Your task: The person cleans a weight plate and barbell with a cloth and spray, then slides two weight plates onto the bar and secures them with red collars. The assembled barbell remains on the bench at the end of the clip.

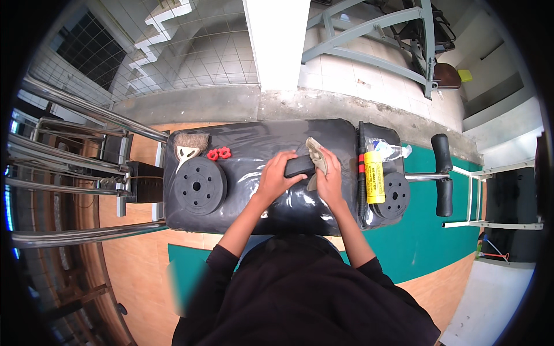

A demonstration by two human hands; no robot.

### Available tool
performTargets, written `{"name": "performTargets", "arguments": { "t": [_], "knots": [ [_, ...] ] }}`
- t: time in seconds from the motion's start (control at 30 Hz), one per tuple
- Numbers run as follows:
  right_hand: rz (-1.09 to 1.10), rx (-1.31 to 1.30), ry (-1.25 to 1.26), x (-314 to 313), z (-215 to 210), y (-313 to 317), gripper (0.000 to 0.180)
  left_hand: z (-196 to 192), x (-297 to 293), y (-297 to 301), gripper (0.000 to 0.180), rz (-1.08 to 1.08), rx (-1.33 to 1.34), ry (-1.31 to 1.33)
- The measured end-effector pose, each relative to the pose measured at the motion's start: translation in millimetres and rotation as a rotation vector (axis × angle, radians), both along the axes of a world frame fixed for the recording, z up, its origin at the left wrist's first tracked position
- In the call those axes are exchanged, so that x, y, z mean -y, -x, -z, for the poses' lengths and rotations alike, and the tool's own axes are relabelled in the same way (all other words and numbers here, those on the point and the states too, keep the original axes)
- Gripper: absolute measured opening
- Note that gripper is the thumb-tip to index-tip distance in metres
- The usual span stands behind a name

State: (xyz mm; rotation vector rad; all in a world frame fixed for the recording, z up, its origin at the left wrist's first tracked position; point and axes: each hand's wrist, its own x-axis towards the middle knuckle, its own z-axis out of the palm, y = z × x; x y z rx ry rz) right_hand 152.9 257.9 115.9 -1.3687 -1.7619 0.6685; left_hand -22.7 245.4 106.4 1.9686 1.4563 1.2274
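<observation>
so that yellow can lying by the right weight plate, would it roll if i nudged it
Probably yes: the yellow can is a cylinder lying on its side on the glossy padded bench. It seems hemmed in, though, between the black bar and the weight plate, so it likely wouldn't travel far. Its smooth surface may feel slippery.

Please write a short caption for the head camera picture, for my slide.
Left hand grips a black bar on a black padded bench while right hand presses a cloth against it.
</observation>
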Motion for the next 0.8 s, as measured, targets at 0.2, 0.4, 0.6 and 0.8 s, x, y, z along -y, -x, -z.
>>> {"name": "performTargets", "arguments": {
  "t": [0.2, 0.4, 0.6, 0.8],
  "knots": [
    [0.091, -0.278, 0.207, -41.5, 27.6, -12.4, 0.033, 54.6, 12.0, 37.2, 0.060, -0.142, 0.056, 0.516],
    [0.236, -0.295, 0.302, -40.8, 32.4, -10.9, 0.031, 11.5, 14.2, 16.9, 0.045, -0.115, -0.278, 0.123],
    [-0.037, 0.205, -0.282, -4.8, -1.1, 9.5, 0.032, -2.6, 20.3, 25.2, 0.043, -0.058, -0.346, 0.115],
    [0.182, -0.597, 0.613, -39.5, 66.9, -28.3, 0.036, -8.6, 17.7, 25.4, 0.043, 0.002, -0.373, 0.169]
  ]
}}
